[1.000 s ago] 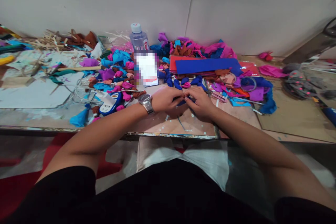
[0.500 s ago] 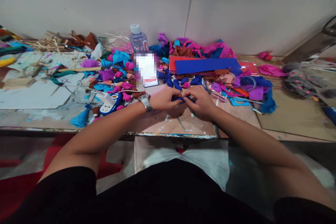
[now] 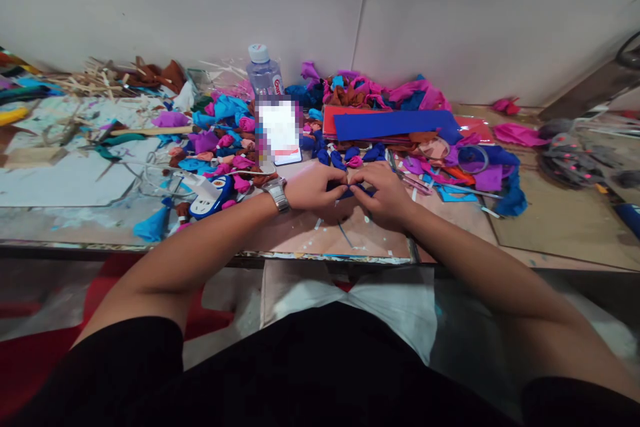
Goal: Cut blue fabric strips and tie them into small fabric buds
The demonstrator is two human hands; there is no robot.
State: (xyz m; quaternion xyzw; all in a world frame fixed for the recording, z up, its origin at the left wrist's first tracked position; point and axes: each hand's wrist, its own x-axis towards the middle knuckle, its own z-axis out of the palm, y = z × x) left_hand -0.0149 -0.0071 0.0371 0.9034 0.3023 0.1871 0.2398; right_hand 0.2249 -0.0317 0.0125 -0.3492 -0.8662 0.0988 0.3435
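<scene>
L hand (image 3: pixel 314 188) & R hand (image 3: pixel 384 197) tog. at fingertips, both pinching 1 dk blue piece (image 3: pixel 346 194) betw. them over table (image 3: pixel 300 237). Containers: 1 clear bottle (image 3: pixel 265 77), white cap (image 3: pixel 258 53) on, contents unclear. Count: 1 phone (image 3: pixel 281 130), screen blurred; 1 socket block (image 3: pixel 208 203); 1 wristwatch (image 3: pixel 278 195); 1 tape roll (image 3: pixel 486 159)

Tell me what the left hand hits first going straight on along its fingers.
Most likely the right hand, directly opposite the left hand; the dark blue piece pinched between them would move along. Any gap is too small to judge.
</scene>
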